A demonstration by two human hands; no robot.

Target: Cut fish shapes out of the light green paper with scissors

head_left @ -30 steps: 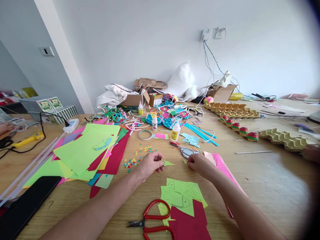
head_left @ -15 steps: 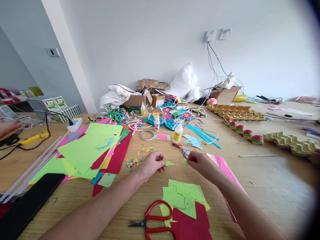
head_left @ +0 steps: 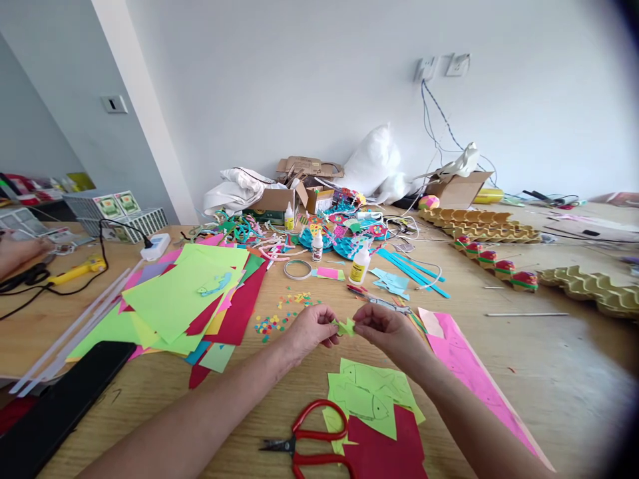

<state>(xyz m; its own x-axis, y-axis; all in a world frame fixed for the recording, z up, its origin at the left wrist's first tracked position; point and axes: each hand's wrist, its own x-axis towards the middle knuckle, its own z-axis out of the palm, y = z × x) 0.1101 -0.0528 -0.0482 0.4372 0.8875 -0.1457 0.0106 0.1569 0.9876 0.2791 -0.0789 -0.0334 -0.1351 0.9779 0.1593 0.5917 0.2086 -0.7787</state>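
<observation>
My left hand (head_left: 318, 327) pinches one end of a small green paper cutout (head_left: 345, 326) above the middle of the table. The fingers of my right hand (head_left: 382, 327) close on the cutout's other side, so the two hands nearly meet. Whether it is one piece or two overlapping pieces I cannot tell. Nearer to me lie green paper sheets (head_left: 370, 402) with fish drawn on them, partly over a dark red sheet (head_left: 387, 449). Red-handled scissors (head_left: 319, 436) rest beside these sheets, blades pointing left.
A pile of coloured paper (head_left: 184, 293) lies left, near a black phone-like slab (head_left: 64, 406). Glue bottles (head_left: 359, 264), a tape roll (head_left: 297, 269) and paper confetti (head_left: 272, 324) sit ahead. Pink paper (head_left: 464, 359) and egg cartons (head_left: 589, 286) are right. Another person's hand (head_left: 22, 253) shows far left.
My right hand has moved left to my left hand, bringing its green scrap against the cutout. More of the pink paper on the right now shows. The view has shifted slightly.
</observation>
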